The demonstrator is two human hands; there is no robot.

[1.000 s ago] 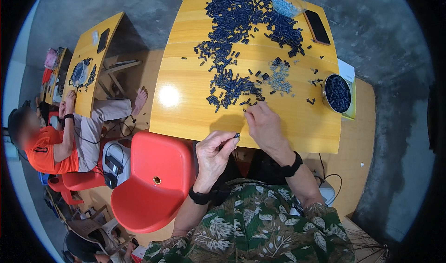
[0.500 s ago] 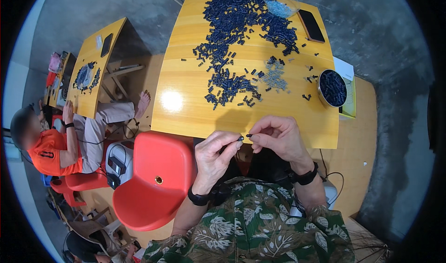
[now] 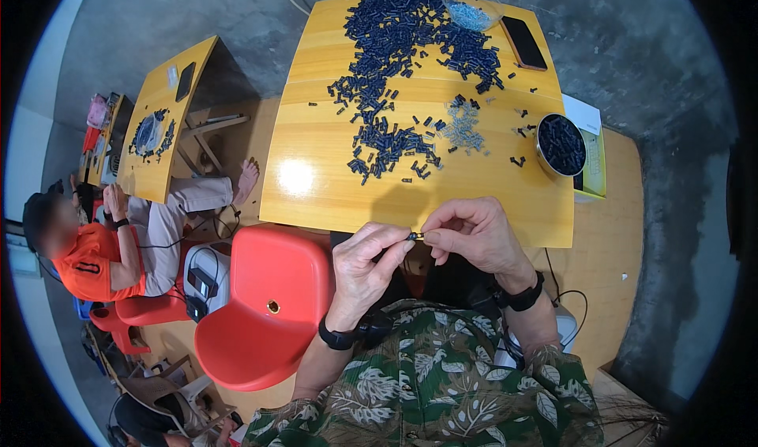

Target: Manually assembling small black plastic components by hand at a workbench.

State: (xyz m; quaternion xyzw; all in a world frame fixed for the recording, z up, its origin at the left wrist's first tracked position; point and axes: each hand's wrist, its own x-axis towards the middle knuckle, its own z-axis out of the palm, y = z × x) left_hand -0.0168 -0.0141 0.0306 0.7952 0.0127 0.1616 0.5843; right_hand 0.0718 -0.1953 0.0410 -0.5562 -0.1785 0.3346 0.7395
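Note:
Over the near edge of the table, my left hand [image 3: 365, 267] is closed, pinching a small black cylindrical plastic part [image 3: 412, 236] between thumb and fingers. The thumb and forefinger of my right hand [image 3: 478, 240] are pinched at the other end of that part. Whatever the right fingertips hold is mostly hidden; the two hands' fingertips almost meet. Beyond them on the yellow wooden table [image 3: 332, 198] lies a large loose pile of black cylindrical parts [image 3: 395, 28], with a smaller heap of them [image 3: 391, 147] nearer me. Beside that heap are small clear pieces [image 3: 464, 127].
A metal bowl [image 3: 540, 159] filled with black parts stands at the table's right edge. At the far right are a clear bowl of pale blue pieces [image 3: 471, 16] and a phone [image 3: 523, 44]. A red chair [image 3: 272, 269] stands left; a co-worker [image 3: 99, 249] sits beyond it.
My right fingertips have come left to meet the part in my left hand, closing the gap between them. The view has shifted slightly.

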